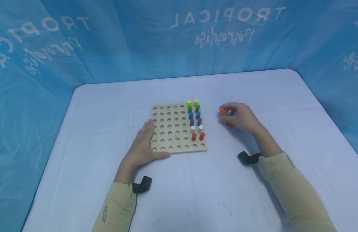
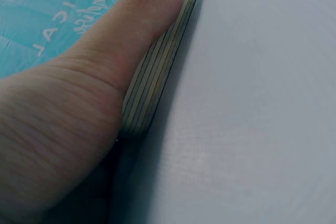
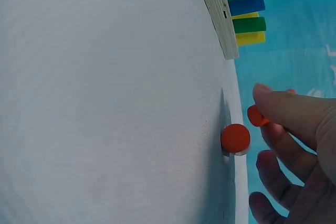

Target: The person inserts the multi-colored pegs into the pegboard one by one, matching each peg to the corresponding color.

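A wooden pegboard (image 1: 170, 129) lies on the table, its two right columns filled with coloured pegs except in the front row. Along its left edge rest the fingers of my left hand (image 1: 142, 146), with the thumb stretched along the front edge. In the left wrist view that thumb touches the layered side of the board (image 2: 149, 87). To the right of the board, my right hand (image 1: 241, 117) pinches an orange peg (image 1: 222, 111) between thumb and fingers. Another orange peg (image 3: 235, 138) is on the table beside this hand, partly hidden under it in the head view.
Pairs of yellow pegs (image 1: 196, 103), green, blue, purple, white and red pegs (image 1: 202, 136) stand upright in the board. A white cloth (image 1: 190, 196) covers the table. Blue printed curtains (image 1: 155, 48) hang behind and beside it. Black wrist mounts (image 1: 142, 185) stick out at both cuffs.
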Available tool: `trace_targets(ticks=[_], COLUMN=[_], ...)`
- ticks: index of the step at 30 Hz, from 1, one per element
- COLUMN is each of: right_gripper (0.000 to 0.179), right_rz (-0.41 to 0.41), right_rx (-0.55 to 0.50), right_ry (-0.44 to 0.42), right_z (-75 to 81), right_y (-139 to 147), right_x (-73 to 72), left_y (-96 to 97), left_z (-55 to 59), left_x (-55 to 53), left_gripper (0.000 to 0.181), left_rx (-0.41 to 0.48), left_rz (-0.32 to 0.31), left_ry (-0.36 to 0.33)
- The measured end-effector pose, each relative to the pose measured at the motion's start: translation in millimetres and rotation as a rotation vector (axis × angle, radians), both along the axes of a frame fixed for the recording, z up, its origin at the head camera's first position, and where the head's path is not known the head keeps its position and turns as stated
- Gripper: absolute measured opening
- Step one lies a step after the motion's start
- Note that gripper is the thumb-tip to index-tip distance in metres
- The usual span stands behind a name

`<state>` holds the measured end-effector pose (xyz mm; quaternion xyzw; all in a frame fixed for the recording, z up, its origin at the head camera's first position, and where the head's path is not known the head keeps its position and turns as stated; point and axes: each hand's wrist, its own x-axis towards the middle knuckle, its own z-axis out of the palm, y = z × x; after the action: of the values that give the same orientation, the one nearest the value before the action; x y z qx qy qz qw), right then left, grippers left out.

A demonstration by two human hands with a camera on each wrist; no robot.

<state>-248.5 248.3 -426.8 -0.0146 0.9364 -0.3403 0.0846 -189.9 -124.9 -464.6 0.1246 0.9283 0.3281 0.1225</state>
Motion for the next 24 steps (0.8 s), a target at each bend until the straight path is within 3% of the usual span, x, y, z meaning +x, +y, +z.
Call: trace_targets(ticks=[12,24], right_gripper=[0.035,0.026], right_rz=[-0.041,0.112], right_rx=[-0.076,-0.147], right_ry=[0.013,0.081], right_z=[6.1,17.9], right_y=[-9.5,-25.9], right_x=[8.4,24.5], left_y=[1.5,1.0], left_z=[-1.5,-3.1], left_x=[-0.2,1.1], left_gripper=[0.145,0.144], left_rx=[-0.001,-0.008], left_rz=[0.022,0.034], left_ry=[-0.005,-0.017])
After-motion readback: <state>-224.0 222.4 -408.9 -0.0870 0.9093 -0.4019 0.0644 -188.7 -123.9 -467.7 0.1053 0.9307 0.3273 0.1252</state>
